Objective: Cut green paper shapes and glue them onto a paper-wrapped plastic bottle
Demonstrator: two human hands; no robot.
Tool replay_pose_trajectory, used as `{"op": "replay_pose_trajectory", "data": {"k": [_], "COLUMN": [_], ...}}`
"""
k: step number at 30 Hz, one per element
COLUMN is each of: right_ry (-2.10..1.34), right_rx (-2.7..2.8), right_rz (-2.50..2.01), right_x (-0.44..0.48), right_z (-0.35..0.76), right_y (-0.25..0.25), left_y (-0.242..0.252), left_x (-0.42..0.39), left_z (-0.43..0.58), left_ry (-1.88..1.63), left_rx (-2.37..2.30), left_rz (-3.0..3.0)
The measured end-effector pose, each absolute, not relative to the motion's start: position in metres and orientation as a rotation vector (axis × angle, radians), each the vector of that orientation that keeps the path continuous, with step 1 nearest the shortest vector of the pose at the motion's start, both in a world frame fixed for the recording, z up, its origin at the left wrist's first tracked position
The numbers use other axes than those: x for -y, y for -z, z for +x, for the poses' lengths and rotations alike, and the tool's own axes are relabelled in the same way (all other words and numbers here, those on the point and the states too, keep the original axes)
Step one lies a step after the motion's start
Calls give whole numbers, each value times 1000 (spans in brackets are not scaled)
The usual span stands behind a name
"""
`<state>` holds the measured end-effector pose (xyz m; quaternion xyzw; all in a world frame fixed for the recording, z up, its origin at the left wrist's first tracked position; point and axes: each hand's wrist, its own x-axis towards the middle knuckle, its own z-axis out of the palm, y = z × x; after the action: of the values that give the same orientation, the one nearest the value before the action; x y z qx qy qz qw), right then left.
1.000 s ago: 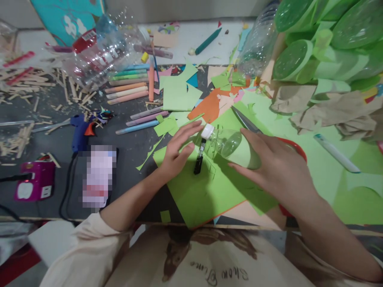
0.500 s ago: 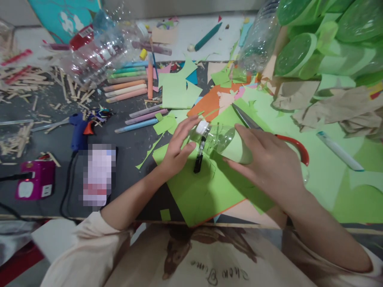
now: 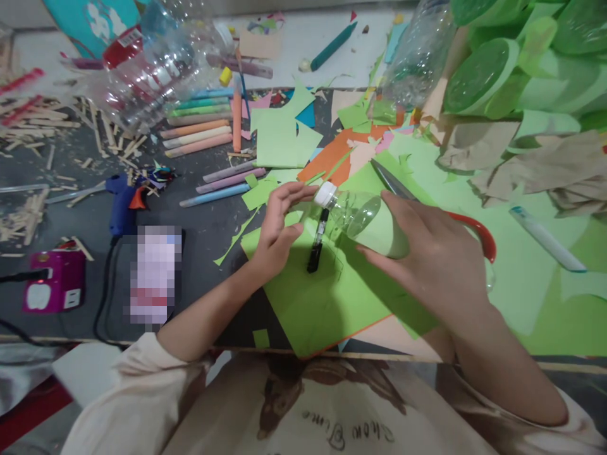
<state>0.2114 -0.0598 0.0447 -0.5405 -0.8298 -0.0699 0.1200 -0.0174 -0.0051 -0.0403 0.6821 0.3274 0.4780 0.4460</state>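
My right hand (image 3: 431, 265) is closed around a clear plastic bottle (image 3: 363, 212) wrapped in pale green paper, its white cap (image 3: 325, 194) pointing left. Close to the cap, my left hand (image 3: 284, 224) has its fingers curved and apart, with nothing seen between them; its fingertips are near the cap's edge. A black marker pen (image 3: 317, 243) lies on the bright green paper sheet (image 3: 322, 309) below the bottle. Partly hidden behind my right hand are scissors (image 3: 393, 180) with red handles, blades toward the upper left.
At left lie a blue glue gun (image 3: 121, 205), a purple box (image 3: 54, 281) with a cable, and a phone (image 3: 156, 275). Colored pens (image 3: 203, 120), paper scraps and clear bottles (image 3: 156, 69) sit farther back. Green-wrapped bottles (image 3: 484, 79) and crumpled brown paper (image 3: 535, 164) occupy the right.
The bottle in my right hand has shifted slightly right and away from my left hand. My left fingers have drawn slightly back from the cap, and the camera view has shifted a little.
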Motion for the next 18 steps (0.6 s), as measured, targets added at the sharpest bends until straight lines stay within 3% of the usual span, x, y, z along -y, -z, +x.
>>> {"op": "replay_pose_trajectory", "data": {"k": [10,18], "right_ry": [302,-12], "right_rx": [2412,2305], "right_rz": [-1602,-1752], "right_x": [58,63], "right_z": [209,210], "right_y": [-47,-38], "left_y": [46,44], "left_x": [6,3], "left_z": [-17,-17], "left_ry": [-1223,-1070], "left_rx": [-842,-883], "left_rz": [1570,1631]}}
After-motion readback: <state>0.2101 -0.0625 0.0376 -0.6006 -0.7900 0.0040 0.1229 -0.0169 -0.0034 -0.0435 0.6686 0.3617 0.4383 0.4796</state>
